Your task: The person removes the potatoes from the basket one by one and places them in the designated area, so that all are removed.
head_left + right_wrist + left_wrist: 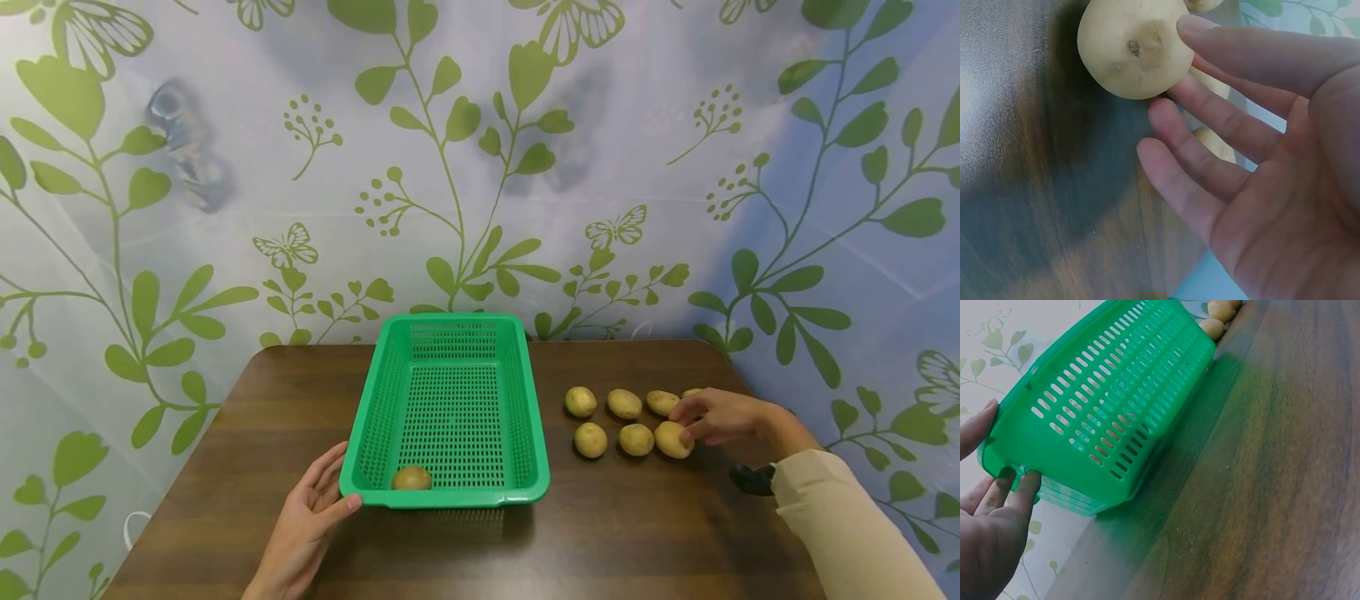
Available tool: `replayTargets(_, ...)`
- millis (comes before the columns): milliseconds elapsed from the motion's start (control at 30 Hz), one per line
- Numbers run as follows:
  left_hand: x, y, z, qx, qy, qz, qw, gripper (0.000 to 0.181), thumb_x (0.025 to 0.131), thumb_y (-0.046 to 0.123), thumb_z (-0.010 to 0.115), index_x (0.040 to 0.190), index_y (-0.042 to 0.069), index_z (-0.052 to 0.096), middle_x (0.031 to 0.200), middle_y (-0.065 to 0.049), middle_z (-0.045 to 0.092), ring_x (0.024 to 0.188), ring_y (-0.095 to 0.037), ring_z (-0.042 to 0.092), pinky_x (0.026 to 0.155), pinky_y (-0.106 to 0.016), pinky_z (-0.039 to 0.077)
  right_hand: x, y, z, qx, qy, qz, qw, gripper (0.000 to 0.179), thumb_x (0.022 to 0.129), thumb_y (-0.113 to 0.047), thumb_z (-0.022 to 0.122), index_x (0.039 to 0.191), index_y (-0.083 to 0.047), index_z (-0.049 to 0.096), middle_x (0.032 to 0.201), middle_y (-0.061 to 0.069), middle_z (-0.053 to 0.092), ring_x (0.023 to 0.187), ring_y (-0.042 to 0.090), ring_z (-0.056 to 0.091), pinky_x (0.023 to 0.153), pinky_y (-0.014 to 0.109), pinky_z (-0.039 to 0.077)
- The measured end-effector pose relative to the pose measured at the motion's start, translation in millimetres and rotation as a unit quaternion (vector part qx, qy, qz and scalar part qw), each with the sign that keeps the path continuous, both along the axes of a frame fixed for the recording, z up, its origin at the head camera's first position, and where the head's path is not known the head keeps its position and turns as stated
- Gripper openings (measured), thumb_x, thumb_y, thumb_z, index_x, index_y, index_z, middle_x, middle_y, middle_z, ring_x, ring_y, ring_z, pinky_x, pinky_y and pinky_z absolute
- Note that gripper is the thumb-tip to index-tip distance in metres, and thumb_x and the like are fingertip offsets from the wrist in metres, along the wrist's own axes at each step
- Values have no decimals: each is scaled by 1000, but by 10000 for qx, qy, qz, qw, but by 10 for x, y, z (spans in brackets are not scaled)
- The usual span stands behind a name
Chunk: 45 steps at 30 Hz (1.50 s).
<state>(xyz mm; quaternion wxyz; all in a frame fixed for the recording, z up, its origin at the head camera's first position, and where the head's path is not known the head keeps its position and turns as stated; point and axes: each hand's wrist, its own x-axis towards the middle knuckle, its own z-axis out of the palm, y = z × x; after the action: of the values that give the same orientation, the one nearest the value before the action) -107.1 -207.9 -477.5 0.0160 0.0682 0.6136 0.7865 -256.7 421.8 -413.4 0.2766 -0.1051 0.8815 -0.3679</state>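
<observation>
A green plastic basket (537,417) with slotted walls holds one potato (412,478) in its near left corner. My left hand (307,517) grips the basket's near left corner, thumb over the rim and fingers underneath, as the left wrist view also shows. On the right, my right hand (723,417) has its thumb and fingers around a potato (1135,50), the right end of the front row. In the right wrist view the thumb lies at its edge, and a finger passes behind it. The other fingers are spread, off the potato.
Several more potatoes (624,404) lie in two rows on the brown wooden table (600,533), right of the basket. One at the back right is partly hidden by my right hand. A leaf-patterned curtain (480,167) hangs behind the table.
</observation>
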Motion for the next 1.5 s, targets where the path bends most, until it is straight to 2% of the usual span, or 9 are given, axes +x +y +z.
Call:
replayTargets(333, -2, -11, 0, 7, -41, 11, 10000, 74, 98, -7, 64, 161, 5, 26, 158, -21, 32, 140, -19, 48, 104, -33, 48, 2, -68, 122, -40, 126, 176, 9998, 44, 95, -8, 74, 132, 11, 57, 124, 19, 60, 117, 34, 57, 89, 52, 56)
replayTargets(600, 5, -21, 11, -2, -47, 27, 10000, 74, 98, -8, 64, 160, 5, 26, 158, -21, 32, 140, -17, 48, 105, -32, 48, -48, -206, 221, -60, 306, 631, 9975, 41, 97, -9, 72, 131, 9, 58, 123, 21, 59, 111, 33, 58, 85, 51, 56)
replayTargets(667, 6, -19, 14, 0, -61, 24, 10000, 74, 98, -8, 64, 160, 5, 26, 158, -21, 32, 139, -16, 49, 105, -32, 48, -66, -242, 242, -24, 405, 763, 9963, 43, 96, -9, 72, 132, 10, 58, 124, 22, 60, 104, 30, 61, 79, 47, 57)
replayTargets(733, 4, -18, 16, -5, -64, 24, 10000, 74, 98, -7, 64, 160, 5, 27, 158, -21, 32, 139, -15, 49, 104, -32, 48, -85, -275, 263, -35, 456, 882, 9951, 46, 96, -8, 71, 135, 11, 57, 125, 23, 60, 85, 23, 60, 67, 41, 55)
replayTargets(833, 1, -14, 14, -25, -54, 28, 10000, 74, 98, -7, 64, 160, 6, 27, 158, -20, 33, 139, -16, 49, 104, -32, 49, -110, -329, 295, -1, 441, 958, 9944, 46, 96, -7, 70, 137, 10, 56, 126, 23, 59, 64, 15, 50, 55, 32, 47)
replayTargets(900, 0, -12, 13, -34, -52, 30, 10000, 74, 98, -7, 64, 160, 6, 27, 158, -21, 33, 140, -16, 49, 104, -32, 49, -118, -369, 312, 11, 404, 1011, 9941, 46, 96, -6, 70, 137, 9, 56, 126, 22, 59, 68, 15, 52, 56, 32, 48)
replayTargets(1067, -2, -10, 14, -28, -84, 42, 10000, 74, 98, -7, 64, 160, 5, 26, 158, -21, 32, 139, -16, 49, 104, -32, 48, -135, -488, 329, 75, 385, 1193, 9921, 44, 97, -9, 71, 135, 8, 57, 125, 23, 59, 105, 29, 61, 70, 42, 56)
replayTargets(1367, -6, -4, 18, -35, -96, 23, 9999, 73, 99, -7, 63, 160, 6, 27, 158, -20, 30, 140, -16, 49, 105, -32, 48, -189, -630, 352, -13, 272, 1329, 9908, 46, 97, -8, 72, 136, 9, 55, 121, 23, 60, 108, 33, 62, 81, 46, 57)
replayTargets(1500, -3, 0, 14, -14, -81, 26, 10000, 74, 98, -7, 64, 160, 5, 27, 158, -21, 32, 139, -16, 49, 104, -32, 48, -221, -706, 376, 123, 398, 1584, 9865, 47, 98, -11, 72, 136, 9, 55, 121, 22, 61, 111, 36, 61, 85, 49, 56)
